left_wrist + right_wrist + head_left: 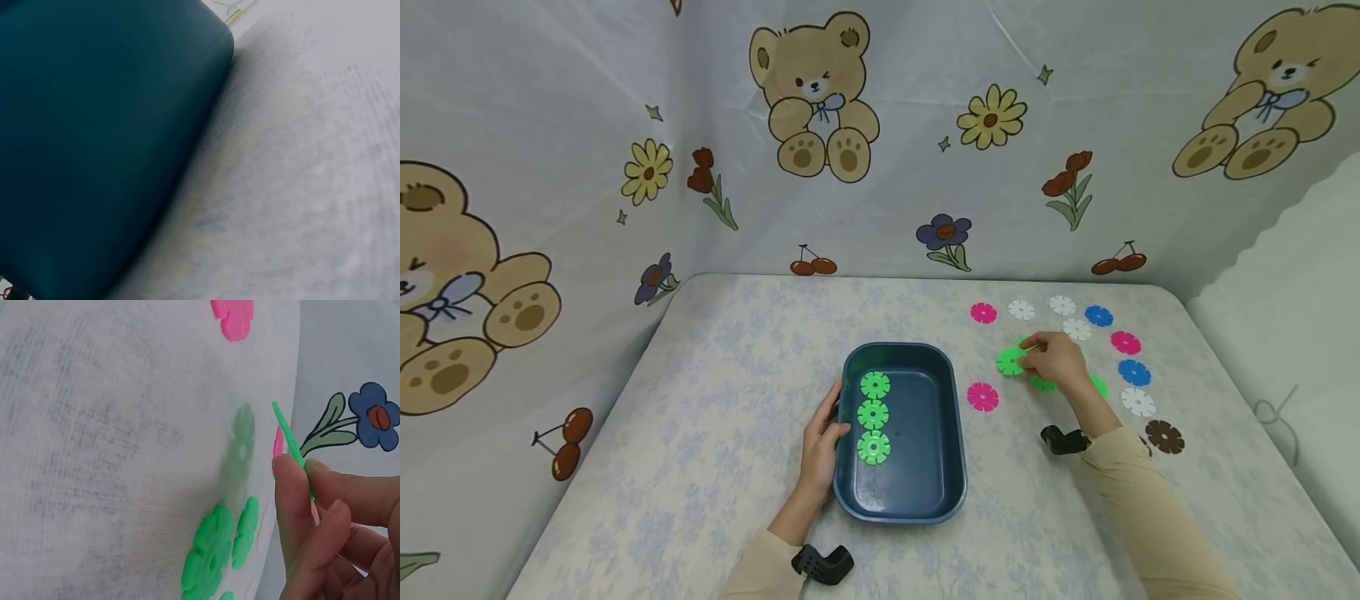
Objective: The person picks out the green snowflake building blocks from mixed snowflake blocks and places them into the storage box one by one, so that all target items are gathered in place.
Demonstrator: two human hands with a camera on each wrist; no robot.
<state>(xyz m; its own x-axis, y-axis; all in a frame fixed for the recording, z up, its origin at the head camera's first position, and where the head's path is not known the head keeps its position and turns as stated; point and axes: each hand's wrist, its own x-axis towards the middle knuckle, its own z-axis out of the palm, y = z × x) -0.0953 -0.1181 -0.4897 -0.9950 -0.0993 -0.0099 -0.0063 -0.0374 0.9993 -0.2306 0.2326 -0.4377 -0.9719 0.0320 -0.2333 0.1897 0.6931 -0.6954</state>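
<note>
A dark blue rectangular tray stands on the table, with three green notched plastic discs in a column along its left side. My left hand grips the tray's left wall, thumb over the rim; the left wrist view is mostly filled by the tray's outer side. To the right of the tray, my right hand pinches a green disc between thumb and finger. In the right wrist view that disc is seen edge-on, raised off the table. Other green discs lie below the hand, partly hidden by it in the head view.
Pink discs, white discs, blue discs and a brown disc lie spread over the table's right side. Behind the table hangs a bear-patterned cloth. A thin cord lies past the right edge.
</note>
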